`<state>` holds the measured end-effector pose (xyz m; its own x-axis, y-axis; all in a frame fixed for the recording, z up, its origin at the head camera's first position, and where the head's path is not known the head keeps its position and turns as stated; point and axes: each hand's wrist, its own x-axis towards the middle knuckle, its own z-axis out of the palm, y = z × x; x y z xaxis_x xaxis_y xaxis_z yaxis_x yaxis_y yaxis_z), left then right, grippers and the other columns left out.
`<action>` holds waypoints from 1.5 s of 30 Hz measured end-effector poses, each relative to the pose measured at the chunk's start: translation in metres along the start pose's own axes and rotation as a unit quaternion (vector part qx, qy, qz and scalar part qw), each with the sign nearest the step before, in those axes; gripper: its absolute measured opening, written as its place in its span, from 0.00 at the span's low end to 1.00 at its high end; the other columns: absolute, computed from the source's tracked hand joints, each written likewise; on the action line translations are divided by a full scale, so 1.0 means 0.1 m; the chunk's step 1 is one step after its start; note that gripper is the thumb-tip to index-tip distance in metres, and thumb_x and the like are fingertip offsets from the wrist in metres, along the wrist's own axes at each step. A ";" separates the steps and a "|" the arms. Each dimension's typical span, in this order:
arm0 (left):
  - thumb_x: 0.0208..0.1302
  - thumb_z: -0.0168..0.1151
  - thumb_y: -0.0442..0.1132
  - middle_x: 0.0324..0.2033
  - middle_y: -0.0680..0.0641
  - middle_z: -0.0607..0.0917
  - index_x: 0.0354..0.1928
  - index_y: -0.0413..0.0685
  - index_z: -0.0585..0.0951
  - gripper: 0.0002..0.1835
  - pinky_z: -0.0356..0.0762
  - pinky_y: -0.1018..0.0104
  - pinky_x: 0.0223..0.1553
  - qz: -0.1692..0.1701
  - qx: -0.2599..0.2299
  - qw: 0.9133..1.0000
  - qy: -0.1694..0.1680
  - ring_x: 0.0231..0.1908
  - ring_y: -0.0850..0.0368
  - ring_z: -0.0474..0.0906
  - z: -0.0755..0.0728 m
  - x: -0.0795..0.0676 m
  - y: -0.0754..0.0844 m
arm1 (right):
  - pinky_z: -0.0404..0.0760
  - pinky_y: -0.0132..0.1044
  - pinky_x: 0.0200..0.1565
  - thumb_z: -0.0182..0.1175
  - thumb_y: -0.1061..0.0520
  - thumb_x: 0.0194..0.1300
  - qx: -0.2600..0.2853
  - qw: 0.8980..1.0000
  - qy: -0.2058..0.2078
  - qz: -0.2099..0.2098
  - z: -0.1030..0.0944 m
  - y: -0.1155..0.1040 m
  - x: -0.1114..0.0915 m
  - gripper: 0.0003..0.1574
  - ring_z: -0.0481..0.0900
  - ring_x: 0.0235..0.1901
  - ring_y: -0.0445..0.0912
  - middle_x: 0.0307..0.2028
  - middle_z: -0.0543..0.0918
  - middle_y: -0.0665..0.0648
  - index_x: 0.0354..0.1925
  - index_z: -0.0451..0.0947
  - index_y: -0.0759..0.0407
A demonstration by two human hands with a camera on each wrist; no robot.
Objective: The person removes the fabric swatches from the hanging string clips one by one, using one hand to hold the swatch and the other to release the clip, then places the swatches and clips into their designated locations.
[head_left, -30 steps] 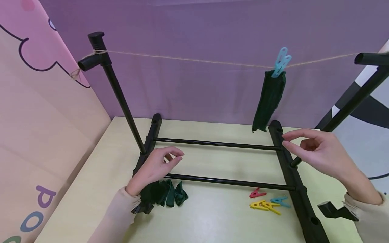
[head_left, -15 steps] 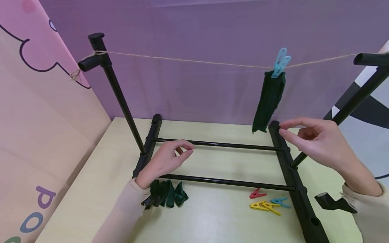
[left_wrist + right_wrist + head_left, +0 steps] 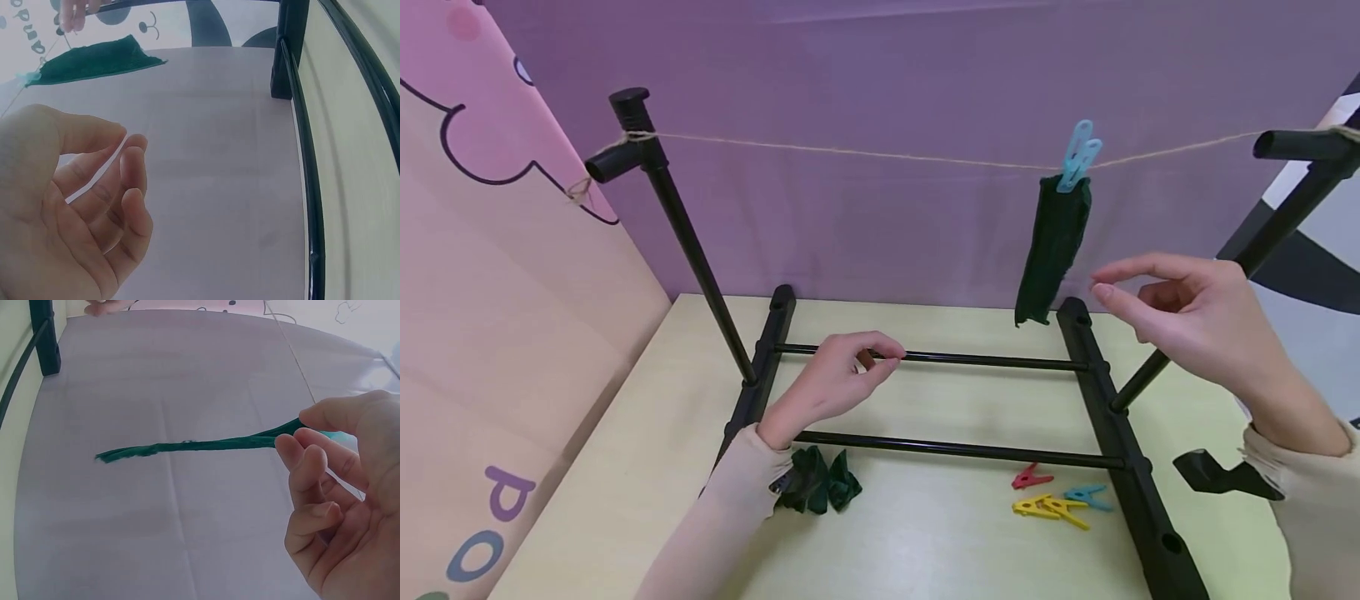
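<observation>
A dark green cloth strip (image 3: 1052, 250) hangs from a string (image 3: 865, 153) under a light blue clothespin (image 3: 1078, 157). My right hand (image 3: 1202, 321) is in the air to the right of the cloth, apart from it in the head view. Its fingers are loosely bent, with a gap between thumb and fingertips. In the right wrist view the cloth (image 3: 206, 445) passes behind those fingertips. Over the frame's crossbars hovers my left hand (image 3: 842, 375), fingers loosely curled around nothing. Bunched green cloths (image 3: 820, 479) lie on the table beyond the left wrist, partly hidden by the sleeve.
A black frame stands on the table (image 3: 925, 550), with a left post (image 3: 688, 242), a right post (image 3: 1285, 208) and two crossbars (image 3: 955, 449). Near its right foot lie a red clothespin (image 3: 1030, 477), a blue clothespin (image 3: 1088, 496) and yellow clothespins (image 3: 1051, 508). Purple backdrop behind.
My left hand has moved right and up, away from the bunched cloths. My right hand has risen beside the hanging cloth. The view has shifted slightly; the cloth and clothespins stay in place.
</observation>
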<state>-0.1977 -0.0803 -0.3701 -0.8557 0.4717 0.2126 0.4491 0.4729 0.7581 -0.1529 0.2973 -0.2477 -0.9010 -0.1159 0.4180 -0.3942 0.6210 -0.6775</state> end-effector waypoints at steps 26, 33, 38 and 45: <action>0.77 0.64 0.46 0.54 0.61 0.88 0.54 0.62 0.88 0.10 0.82 0.62 0.35 -0.001 -0.038 0.999 0.010 0.41 0.59 0.83 0.12 0.39 0.36 | 0.57 0.36 0.14 0.68 0.60 0.71 0.031 0.992 0.122 -0.031 -0.02 -0.39 0.32 0.18 0.75 0.14 0.35 0.48 0.87 0.38 0.58 0.88 0.54; 0.77 0.63 0.46 0.54 0.61 0.89 0.55 0.61 0.88 0.11 0.81 0.62 0.34 0.010 -0.046 0.999 0.003 0.41 0.60 0.82 0.16 0.48 0.46 | 0.70 0.22 0.21 0.68 0.61 0.70 0.031 0.988 0.138 -0.061 -0.01 -0.54 0.43 0.22 0.77 0.15 0.33 0.53 0.86 0.39 0.61 0.86 0.52; 0.78 0.63 0.45 0.53 0.58 0.89 0.57 0.59 0.88 0.12 0.81 0.64 0.33 0.022 -0.054 0.998 0.003 0.40 0.60 0.82 0.20 0.56 0.53 | 0.78 0.20 0.29 0.67 0.59 0.71 0.038 0.991 0.117 -0.055 -0.01 -0.63 0.55 0.27 0.82 0.19 0.31 0.56 0.86 0.41 0.67 0.81 0.49; 0.78 0.61 0.46 0.57 0.56 0.88 0.61 0.56 0.85 0.15 0.80 0.66 0.34 0.034 -0.063 0.997 0.006 0.42 0.60 0.81 0.27 0.71 0.61 | 0.73 0.24 0.27 0.66 0.54 0.74 0.034 0.996 0.081 -0.029 -0.06 -0.67 0.67 0.28 0.84 0.19 0.33 0.64 0.85 0.48 0.70 0.79 0.46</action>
<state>-0.2240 0.0026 -0.3257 -0.8274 0.4904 0.2739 0.4715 0.3414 0.8131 -0.1855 0.2524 -0.1707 -0.8374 -0.0208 0.5462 -0.4618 0.5615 -0.6866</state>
